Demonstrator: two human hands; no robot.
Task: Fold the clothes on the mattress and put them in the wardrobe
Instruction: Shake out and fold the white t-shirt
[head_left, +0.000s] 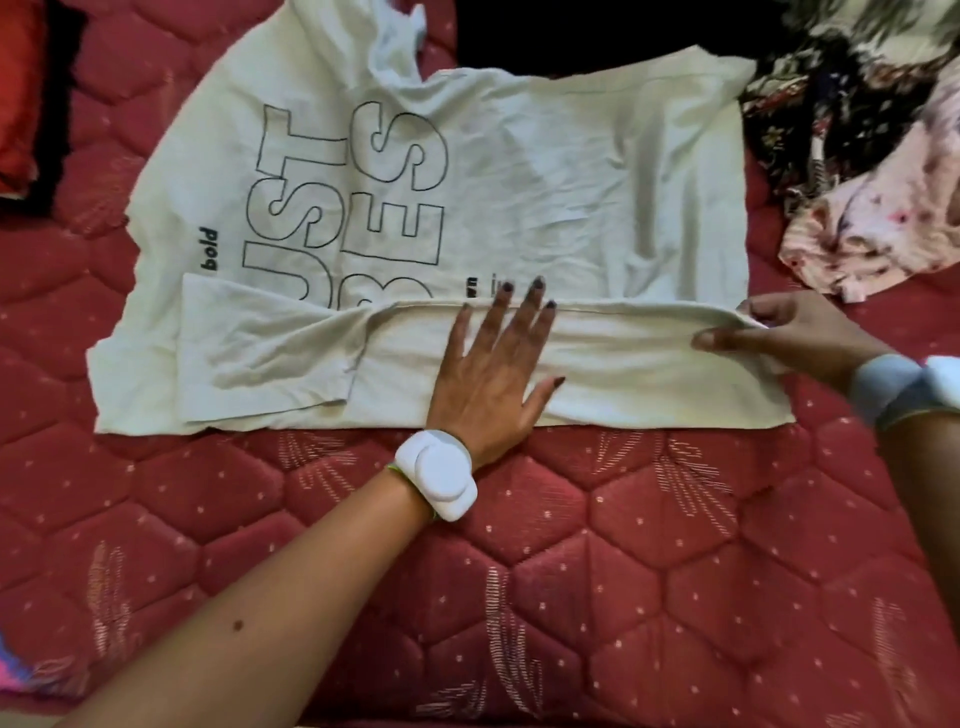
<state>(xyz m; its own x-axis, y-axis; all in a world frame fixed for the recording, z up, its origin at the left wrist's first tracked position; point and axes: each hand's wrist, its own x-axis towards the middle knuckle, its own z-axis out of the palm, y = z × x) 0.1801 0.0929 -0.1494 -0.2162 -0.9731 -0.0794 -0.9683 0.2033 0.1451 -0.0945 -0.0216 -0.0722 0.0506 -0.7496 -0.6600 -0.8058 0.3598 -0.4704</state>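
The T-shirt (519, 171) lies spread flat across the far half of the mattress (571, 545), its printed front up, with outlined letters and the small word "bold" readable sideways. Its collar end points toward the mattress's left edge and its hem toward the right edge. The near side of the shirt is folded over onto the front in a long strip, and the near sleeve (260, 353) lies folded in on top at the left end of that strip.

The left hand (493, 374) rests flat on the middle of the folded strip, fingers straight and spread, fingertips reaching just past the strip's far edge. The right hand (784, 332) pinches the hem end of the strip between thumb and curled fingers, near the mattress's right edge. Each wrist wears a white band.

A heap of floral clothes (857, 156) lies at the far right corner, touching the shirt's hem corner. Something red and black (26, 104) sits at the far left edge.
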